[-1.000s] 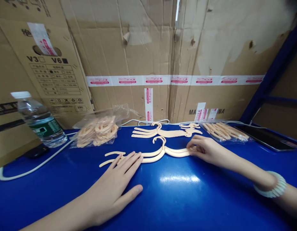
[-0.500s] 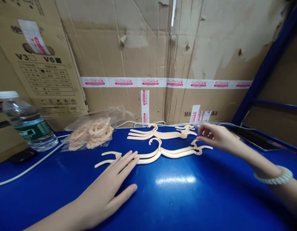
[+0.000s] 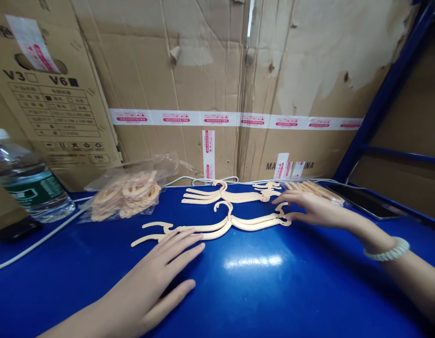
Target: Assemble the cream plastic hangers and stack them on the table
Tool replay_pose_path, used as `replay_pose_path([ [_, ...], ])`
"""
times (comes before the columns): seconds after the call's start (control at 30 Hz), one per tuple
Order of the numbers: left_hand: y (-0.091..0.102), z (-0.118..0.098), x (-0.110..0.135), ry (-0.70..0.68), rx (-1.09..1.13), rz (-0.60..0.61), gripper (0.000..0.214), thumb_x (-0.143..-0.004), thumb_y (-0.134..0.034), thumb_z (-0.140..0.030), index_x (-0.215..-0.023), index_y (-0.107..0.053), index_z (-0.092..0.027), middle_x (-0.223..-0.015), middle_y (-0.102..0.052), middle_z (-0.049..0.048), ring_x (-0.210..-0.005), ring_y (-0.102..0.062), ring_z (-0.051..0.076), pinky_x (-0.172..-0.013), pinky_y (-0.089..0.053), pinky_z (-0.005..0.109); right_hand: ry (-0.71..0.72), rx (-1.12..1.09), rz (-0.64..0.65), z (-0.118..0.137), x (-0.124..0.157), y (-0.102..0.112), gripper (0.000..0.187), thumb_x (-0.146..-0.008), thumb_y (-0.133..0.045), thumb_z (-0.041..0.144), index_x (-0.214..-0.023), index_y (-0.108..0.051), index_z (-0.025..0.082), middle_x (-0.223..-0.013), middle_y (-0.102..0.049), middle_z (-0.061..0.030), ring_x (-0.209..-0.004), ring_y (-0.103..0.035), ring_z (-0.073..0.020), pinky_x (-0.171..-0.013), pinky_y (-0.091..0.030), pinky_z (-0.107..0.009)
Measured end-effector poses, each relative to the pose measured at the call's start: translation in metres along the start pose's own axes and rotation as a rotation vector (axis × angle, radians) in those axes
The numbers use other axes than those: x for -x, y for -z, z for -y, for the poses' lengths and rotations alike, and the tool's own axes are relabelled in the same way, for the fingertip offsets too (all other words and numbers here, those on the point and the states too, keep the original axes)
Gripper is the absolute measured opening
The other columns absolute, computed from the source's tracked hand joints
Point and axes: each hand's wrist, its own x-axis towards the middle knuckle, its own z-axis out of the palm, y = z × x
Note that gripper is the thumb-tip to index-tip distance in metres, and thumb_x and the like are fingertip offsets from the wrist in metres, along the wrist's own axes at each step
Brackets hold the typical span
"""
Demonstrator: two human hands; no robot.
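A cream plastic hanger (image 3: 234,224) lies flat on the blue table (image 3: 259,291), hook pointing away from me. My left hand (image 3: 157,277) rests flat on the table, fingers stretched out, with the fingertips at the hanger's left arm. My right hand (image 3: 309,207), with a pale bead bracelet on the wrist, reaches to the hanger's right end with fingers spread, touching its tip. A second hanger stack (image 3: 224,196) lies just behind the first one.
A clear bag of cream parts (image 3: 125,195) sits at the back left, and another bag (image 3: 319,189) at the back right. A water bottle (image 3: 27,183) stands far left beside a white cable (image 3: 34,241). A dark flat device (image 3: 365,201) lies right. Cardboard boxes (image 3: 203,70) wall the back.
My right hand lifted off the hanger's right end, swung right, then came back down to that end. The view shifted slightly right. My left hand stayed flat.
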Motion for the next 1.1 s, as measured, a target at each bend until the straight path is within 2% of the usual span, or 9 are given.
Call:
replay_pose_path([
  [0.13,0.001,-0.001,-0.001,0.023,0.006,0.011,0.053,-0.091,-0.055,-0.034,-0.142,-0.041,-0.035,-0.148,-0.044,0.0015,-0.134,-0.041,0.031,-0.109,-0.035,0.051,0.055,0.030,0.064,-0.006,0.000,-0.006,0.042,-0.081,-0.062,0.031,-0.122,-0.062,0.019,-0.128,-0.059,-0.0114,-0.120,-0.051,-0.0303,-0.103,-0.039,-0.047],
  [0.37,0.002,-0.003,-0.002,0.029,0.017,0.065,0.055,-0.093,-0.053,-0.036,-0.145,-0.035,-0.034,-0.149,-0.040,0.0017,-0.136,-0.040,0.030,-0.111,-0.034,0.050,0.002,-0.001,0.108,-0.010,0.001,-0.005,0.034,-0.083,-0.060,0.033,-0.112,-0.065,0.015,-0.115,-0.065,-0.0136,-0.108,-0.059,-0.0301,-0.094,-0.046,-0.045],
  [0.57,-0.010,-0.007,0.002,0.068,0.014,-0.039,0.049,-0.096,-0.047,-0.039,-0.144,-0.039,-0.033,-0.149,-0.042,0.0020,-0.139,-0.035,0.028,-0.112,-0.030,0.052,0.014,-0.016,0.093,-0.018,0.002,-0.007,0.036,-0.081,-0.061,0.034,-0.112,-0.065,0.016,-0.116,-0.064,-0.0134,-0.109,-0.058,-0.0314,-0.094,-0.046,-0.045],
  [0.7,-0.013,-0.005,0.002,0.047,0.001,-0.036,0.048,-0.096,-0.048,-0.036,-0.143,-0.040,-0.031,-0.149,-0.042,0.0023,-0.139,-0.035,0.028,-0.113,-0.029,0.052,0.039,-0.021,0.054,-0.021,0.001,-0.008,0.033,-0.083,-0.060,0.037,-0.109,-0.066,0.018,-0.115,-0.063,-0.0126,-0.108,-0.058,-0.0308,-0.093,-0.045,-0.044],
  [0.8,-0.011,-0.003,0.002,0.035,0.013,-0.050,0.048,-0.094,-0.050,-0.032,-0.142,-0.041,-0.030,-0.149,-0.043,0.0024,-0.139,-0.035,0.028,-0.114,-0.028,0.053,0.033,0.007,-0.014,-0.019,-0.001,-0.007,0.025,-0.085,-0.056,0.037,-0.099,-0.066,0.019,-0.105,-0.066,-0.0109,-0.099,-0.061,-0.0291,-0.085,-0.047,-0.042],
  [0.93,-0.007,-0.004,0.001,-0.008,0.051,-0.054,0.045,-0.093,-0.051,-0.026,-0.137,-0.046,-0.029,-0.147,-0.046,0.0031,-0.137,-0.038,0.026,-0.113,-0.032,0.050,-0.045,0.089,-0.114,-0.018,-0.002,-0.005,0.018,-0.080,-0.058,0.037,-0.077,-0.061,0.020,-0.084,-0.066,-0.0081,-0.080,-0.061,-0.0269,-0.070,-0.045,-0.037],
  [1.1,0.004,-0.009,-0.003,-0.127,0.048,0.081,0.042,-0.093,-0.048,-0.020,-0.135,-0.047,-0.026,-0.140,-0.053,0.0038,-0.131,-0.046,0.022,-0.110,-0.040,0.041,-0.104,0.104,-0.123,-0.015,0.000,-0.007,0.023,-0.083,-0.053,0.040,-0.071,-0.057,0.020,-0.071,-0.063,-0.0054,-0.065,-0.057,-0.0214,-0.058,-0.040,-0.031],
])
